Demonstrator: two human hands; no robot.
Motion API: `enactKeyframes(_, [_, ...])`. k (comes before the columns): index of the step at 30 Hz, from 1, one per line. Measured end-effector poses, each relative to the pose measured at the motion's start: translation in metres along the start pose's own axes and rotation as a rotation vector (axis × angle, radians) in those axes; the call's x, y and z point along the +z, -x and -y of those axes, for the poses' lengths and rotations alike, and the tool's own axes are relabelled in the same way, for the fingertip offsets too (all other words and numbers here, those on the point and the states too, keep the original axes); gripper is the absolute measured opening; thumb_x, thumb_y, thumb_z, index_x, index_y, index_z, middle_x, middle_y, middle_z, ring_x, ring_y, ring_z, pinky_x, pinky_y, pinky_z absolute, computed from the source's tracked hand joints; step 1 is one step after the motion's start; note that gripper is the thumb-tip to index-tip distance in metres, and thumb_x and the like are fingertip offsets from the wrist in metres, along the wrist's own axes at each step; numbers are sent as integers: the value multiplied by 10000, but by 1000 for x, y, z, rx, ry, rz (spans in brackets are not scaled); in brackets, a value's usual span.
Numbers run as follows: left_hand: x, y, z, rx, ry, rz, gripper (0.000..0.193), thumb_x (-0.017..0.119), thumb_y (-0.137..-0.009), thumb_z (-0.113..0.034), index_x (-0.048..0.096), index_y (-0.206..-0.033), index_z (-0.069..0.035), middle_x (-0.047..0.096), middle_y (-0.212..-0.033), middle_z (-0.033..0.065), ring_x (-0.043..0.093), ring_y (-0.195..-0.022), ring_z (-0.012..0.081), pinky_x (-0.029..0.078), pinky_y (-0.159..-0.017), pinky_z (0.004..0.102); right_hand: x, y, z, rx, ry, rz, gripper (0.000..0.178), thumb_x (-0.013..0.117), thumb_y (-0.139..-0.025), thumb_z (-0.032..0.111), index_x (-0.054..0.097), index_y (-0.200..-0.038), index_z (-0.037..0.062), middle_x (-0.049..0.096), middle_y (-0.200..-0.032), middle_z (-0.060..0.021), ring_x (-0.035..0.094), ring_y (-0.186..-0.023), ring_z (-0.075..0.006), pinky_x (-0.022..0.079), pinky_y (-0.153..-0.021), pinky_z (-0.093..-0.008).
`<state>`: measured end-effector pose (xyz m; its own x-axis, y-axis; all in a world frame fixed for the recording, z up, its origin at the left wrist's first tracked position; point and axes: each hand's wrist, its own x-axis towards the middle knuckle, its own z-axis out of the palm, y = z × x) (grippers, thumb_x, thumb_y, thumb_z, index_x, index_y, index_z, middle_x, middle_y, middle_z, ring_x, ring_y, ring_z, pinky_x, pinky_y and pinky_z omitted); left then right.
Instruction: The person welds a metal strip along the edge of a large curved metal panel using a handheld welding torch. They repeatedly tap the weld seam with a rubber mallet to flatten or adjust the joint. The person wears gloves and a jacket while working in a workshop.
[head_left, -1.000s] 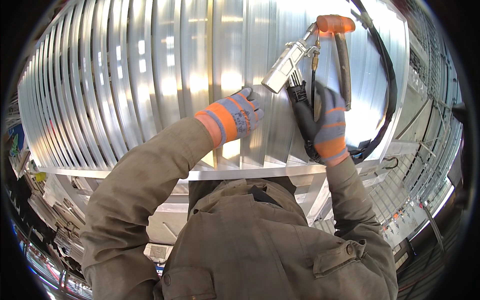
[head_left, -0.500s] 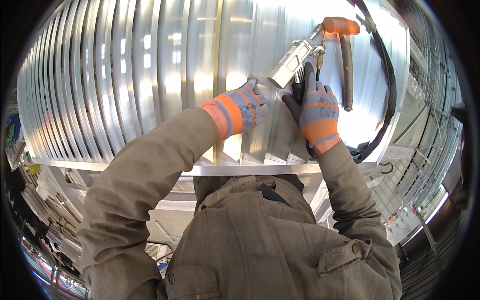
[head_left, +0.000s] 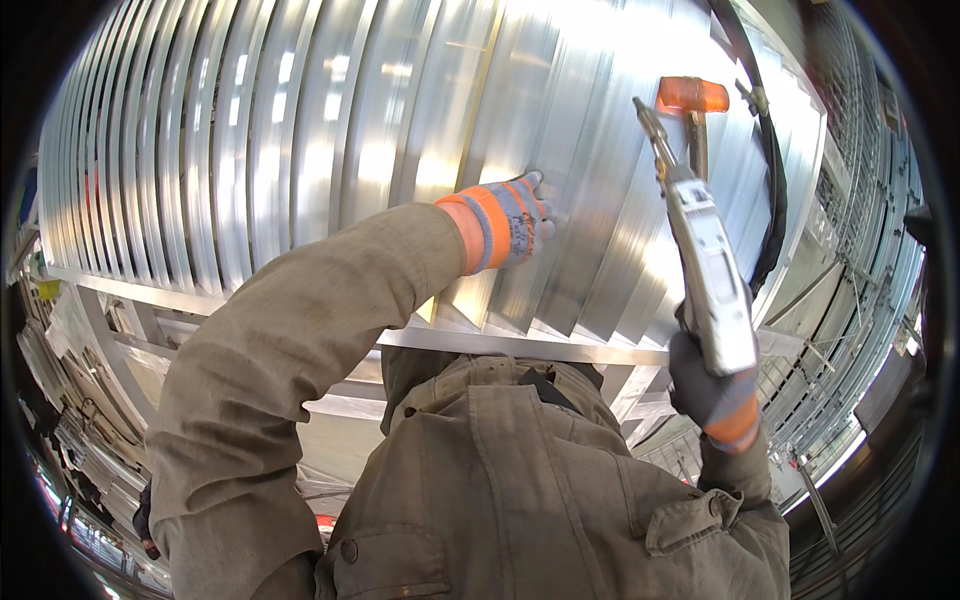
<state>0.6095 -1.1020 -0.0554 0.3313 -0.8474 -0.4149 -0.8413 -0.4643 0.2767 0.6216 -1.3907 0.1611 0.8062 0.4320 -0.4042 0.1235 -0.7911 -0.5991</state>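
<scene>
My left hand [head_left: 505,222], in a grey and orange work glove, rests on the aluminium profiles [head_left: 400,130] with its fingers a little apart and nothing in them. In my right hand [head_left: 705,390], gloved alike, is a silver power tool [head_left: 708,255] with a narrow pointed nose. The tool is raised at the right, its nose pointing away from me and slightly left. Its body hides part of my fingers. Beyond its nose lies a mallet [head_left: 692,96] with an orange head; the tool partly covers the mallet's handle.
The profiles lie side by side on a metal frame [head_left: 560,347], with dark gaps between those at the left. A black hose [head_left: 768,170] curves along the right. Wire mesh racks [head_left: 850,190] stand beyond the right side, and metal pieces lie below at the left.
My right hand has picked up the power tool from beside the mallet and drawn it toward me and to the right. My left hand has shifted slightly right in the view.
</scene>
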Motion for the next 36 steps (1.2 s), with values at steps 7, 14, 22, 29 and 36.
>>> enactKeyframes(7, [8,4,1,-14,40,-121,264,750,-1046,-166,862,-1274,-240,734,-1500,-61,693,-1426,194,372,-1399,585,-73,-16,46,-242,119,757,657,972,-900,213,712,-1456,-22,783,-1303,-187,832,-1072,-338,679,-930,-418])
enactKeyframes(14, [19,-8,-3,-48,6,-75,266,767,-1005,-153,858,-1254,-178,787,-1386,-37,710,-1372,215,400,-1346,585,-10,-49,48,-118,-111,926,463,872,-1022,164,689,-1413,-2,811,-1134,-186,819,-1028,-355,634,-871,-436])
enactKeyframes(22, [10,-6,-3,-62,62,-35,360,756,-1032,-190,809,-1387,-213,745,-1569,-8,664,-1481,207,344,-1389,581,47,-86,53,-7,-1,1047,526,791,-1118,407,689,-1526,90,833,-956,-172,815,-841,-367,626,-773,-442])
enactKeyframes(29, [5,-5,-4,-86,73,28,438,743,-1062,-229,751,-1500,-223,647,-1717,-5,602,-1571,219,310,-1412,577,68,-102,67,83,77,1153,553,733,-1152,434,651,-1596,114,837,-976,-174,817,-855,-336,621,-809,-450])
enactKeyframes(36, [8,3,-9,-66,-6,5,452,734,-1075,-243,732,-1525,-217,634,-1732,2,575,-1602,238,304,-1416,576,73,-112,77,63,161,1188,543,704,-1167,450,655,-1604,131,838,-975,-175,817,-870,-350,623,-812,-455])
